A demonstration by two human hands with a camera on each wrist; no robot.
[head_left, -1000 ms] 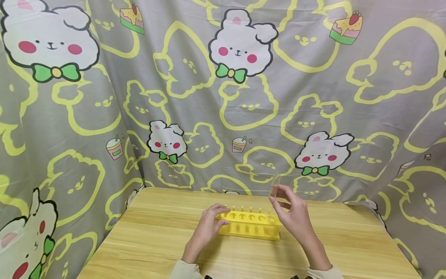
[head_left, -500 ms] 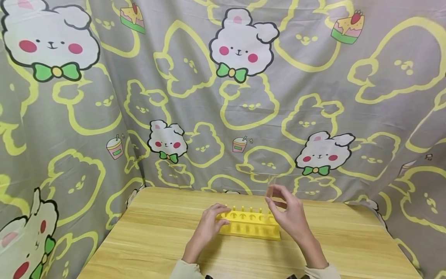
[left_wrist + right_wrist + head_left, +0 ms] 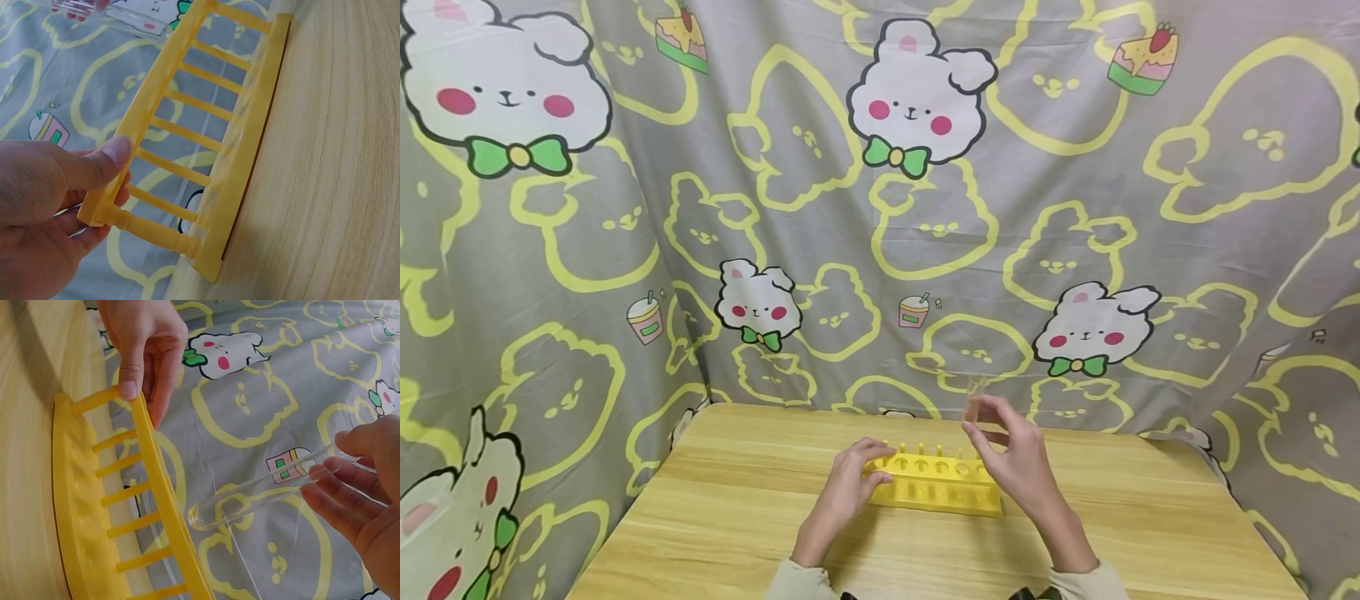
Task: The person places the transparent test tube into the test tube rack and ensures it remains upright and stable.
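Note:
A yellow test tube rack (image 3: 925, 493) stands on the table, with a row of round holes in its top plate and upright pegs along the far side. My left hand (image 3: 846, 485) grips the left end of that top plate, thumb on the near edge and fingers behind. Between thumb and fingers, my right hand (image 3: 1021, 457) pinches a clear test tube (image 3: 262, 492) near its upper end. The tube's rounded bottom points toward the rack's top plate and is close over it in the right wrist view. From the head, the tube's lower part is hidden by the right hand.
The wooden table (image 3: 737, 517) extends around the rack on all sides. Behind and beside it hangs a grey curtain (image 3: 835, 225) printed with rabbits and yellow outlines, close to the table's back edge.
My right hand has shifted left over the rack, carrying the test tube with it. The left hand and the rack stay in place.

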